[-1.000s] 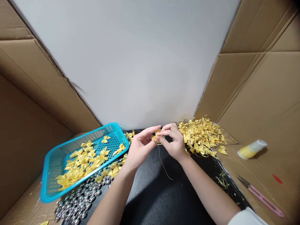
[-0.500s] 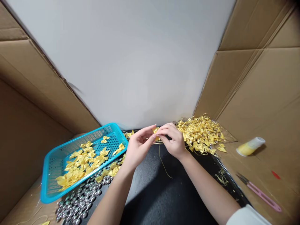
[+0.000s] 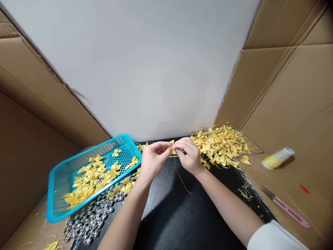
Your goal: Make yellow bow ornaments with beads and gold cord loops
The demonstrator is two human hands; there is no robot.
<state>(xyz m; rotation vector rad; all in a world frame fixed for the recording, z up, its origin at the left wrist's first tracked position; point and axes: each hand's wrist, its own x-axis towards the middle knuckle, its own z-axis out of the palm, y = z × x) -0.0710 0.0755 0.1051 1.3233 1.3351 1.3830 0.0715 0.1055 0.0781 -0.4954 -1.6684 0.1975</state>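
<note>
My left hand (image 3: 156, 158) and my right hand (image 3: 187, 154) meet fingertip to fingertip over the far part of the black work surface (image 3: 177, 215). Both are closed in a pinch on a small yellow ribbon bow (image 3: 172, 142), mostly hidden behind the fingers. A thin gold cord (image 3: 181, 178) hangs down from between the hands and trails onto the black surface. Left of my left hand, a blue plastic basket (image 3: 56, 177) holds several loose yellow bows (image 3: 91, 177). To the right of my right hand lies a heap of yellow bows with cord loops (image 3: 221, 144).
Silver beads (image 3: 88, 222) spread in front of the basket. On the cardboard at right are pink-handled thread snips (image 3: 288, 210), a yellow thread spool (image 3: 278, 158) and a red scrap (image 3: 304, 189). Cord offcuts (image 3: 246, 192) lie near the right edge. A white panel (image 3: 156, 69) stands behind.
My hands stay together at the bow, with the fingers drawn slightly closer. The view has shifted a little, and the cord still hangs below.
</note>
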